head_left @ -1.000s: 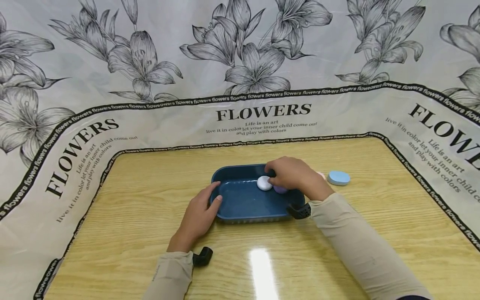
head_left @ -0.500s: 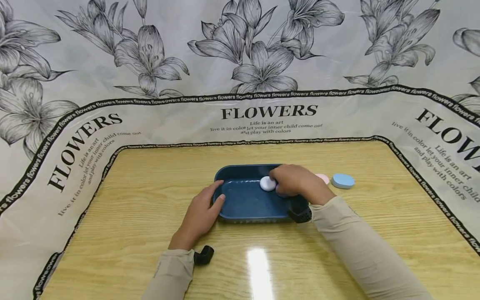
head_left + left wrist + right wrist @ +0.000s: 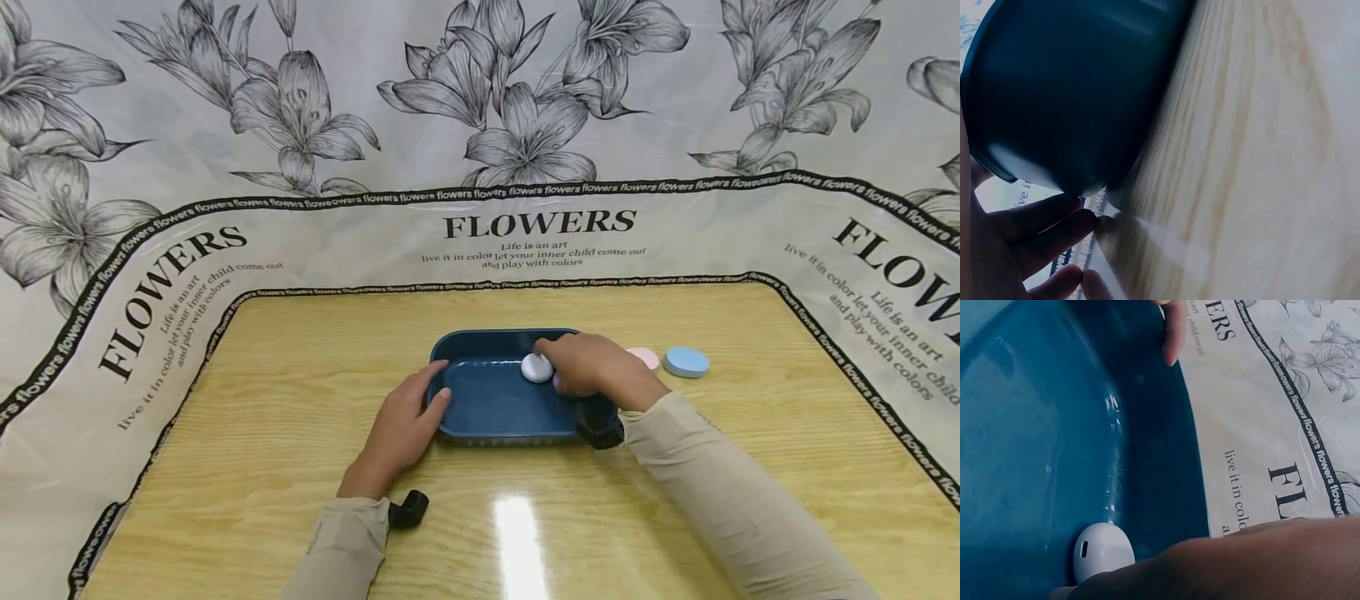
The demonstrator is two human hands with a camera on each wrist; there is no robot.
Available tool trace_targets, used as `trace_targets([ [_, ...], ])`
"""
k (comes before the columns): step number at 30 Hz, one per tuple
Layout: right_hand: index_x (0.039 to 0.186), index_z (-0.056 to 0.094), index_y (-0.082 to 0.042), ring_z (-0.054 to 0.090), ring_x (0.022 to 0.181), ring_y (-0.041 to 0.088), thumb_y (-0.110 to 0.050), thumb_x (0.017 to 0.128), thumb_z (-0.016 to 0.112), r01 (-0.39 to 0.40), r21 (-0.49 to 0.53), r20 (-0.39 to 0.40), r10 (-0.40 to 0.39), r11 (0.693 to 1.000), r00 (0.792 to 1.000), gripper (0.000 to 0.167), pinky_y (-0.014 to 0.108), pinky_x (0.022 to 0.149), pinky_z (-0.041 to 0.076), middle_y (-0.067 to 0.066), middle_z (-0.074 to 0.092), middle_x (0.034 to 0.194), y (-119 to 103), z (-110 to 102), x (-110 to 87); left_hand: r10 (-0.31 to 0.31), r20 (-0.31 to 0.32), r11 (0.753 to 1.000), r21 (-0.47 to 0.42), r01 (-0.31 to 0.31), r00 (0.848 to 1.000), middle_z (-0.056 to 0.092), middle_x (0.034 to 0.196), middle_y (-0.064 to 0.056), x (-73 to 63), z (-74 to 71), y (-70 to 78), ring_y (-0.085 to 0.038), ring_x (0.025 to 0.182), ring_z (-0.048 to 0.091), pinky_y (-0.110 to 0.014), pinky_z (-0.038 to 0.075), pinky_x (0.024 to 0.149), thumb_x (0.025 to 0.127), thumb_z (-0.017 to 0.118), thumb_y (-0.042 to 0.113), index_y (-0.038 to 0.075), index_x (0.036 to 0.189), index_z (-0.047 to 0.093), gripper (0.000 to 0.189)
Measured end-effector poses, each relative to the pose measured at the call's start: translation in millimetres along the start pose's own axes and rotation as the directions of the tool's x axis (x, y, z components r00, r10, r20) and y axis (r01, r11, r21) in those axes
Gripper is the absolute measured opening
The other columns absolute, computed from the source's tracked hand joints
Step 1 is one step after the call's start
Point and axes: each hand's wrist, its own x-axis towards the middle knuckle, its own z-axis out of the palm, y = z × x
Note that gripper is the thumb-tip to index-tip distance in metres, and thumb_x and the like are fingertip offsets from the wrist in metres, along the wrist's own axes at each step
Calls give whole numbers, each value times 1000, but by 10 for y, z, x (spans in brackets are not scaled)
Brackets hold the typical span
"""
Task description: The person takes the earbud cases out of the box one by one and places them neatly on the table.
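Observation:
My left hand grips the left end of a dark blue rectangular basin, thumb and index finger over the rim. In the left wrist view, its other fingers lie below the basin's outer wall. My right hand reaches into the right side of the basin, fingers curled over a purple object that it mostly hides. A rounded white object lies right beside those fingers on the basin floor. The right wrist view shows a dark slot on this white object.
Right of the basin, a light blue oval object and a pink one, partly behind my right hand, lie on the wood-grain table. A white floral cloth with black print borders the table.
The view has shifted slightly. Inside the basin, my right hand has moved a little, bringing the purple object slightly left toward the white one. The left hand stays at the rim.

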Motion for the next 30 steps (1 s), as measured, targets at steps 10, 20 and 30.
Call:
trace_targets([
  [10, 145, 54, -16, 55, 87, 22, -3, 90, 63, 41, 27, -4, -40, 999, 999, 57, 40, 75, 46, 13, 64, 122, -21, 35, 7, -20, 0, 1000, 7, 20, 1000, 53, 145, -2, 2, 11, 21, -21, 135, 48, -46, 40, 111, 105, 49, 42, 28, 151, 46, 48],
  [20, 145, 57, -20, 54, 86, 19, -4, 82, 65, 162, 2, -58, -161, 987, 985, 65, 35, 72, 47, 12, 66, 119, -32, 80, 29, -38, 7, 999, -9, 38, 999, 52, 146, -1, -16, 64, 10, -20, 135, 47, -47, 39, 111, 105, 48, 44, 30, 151, 46, 48],
  [30, 124, 67, -8, 57, 85, 19, -20, 86, 70, 163, 34, -136, -157, 986, 978, 40, 38, 78, 50, 4, 67, 101, -58, 52, 61, -20, 1, 1000, 2, 20, 1000, 51, 147, -2, -3, 16, -4, -22, 136, 46, -48, 39, 111, 105, 49, 41, 31, 151, 45, 47],
])
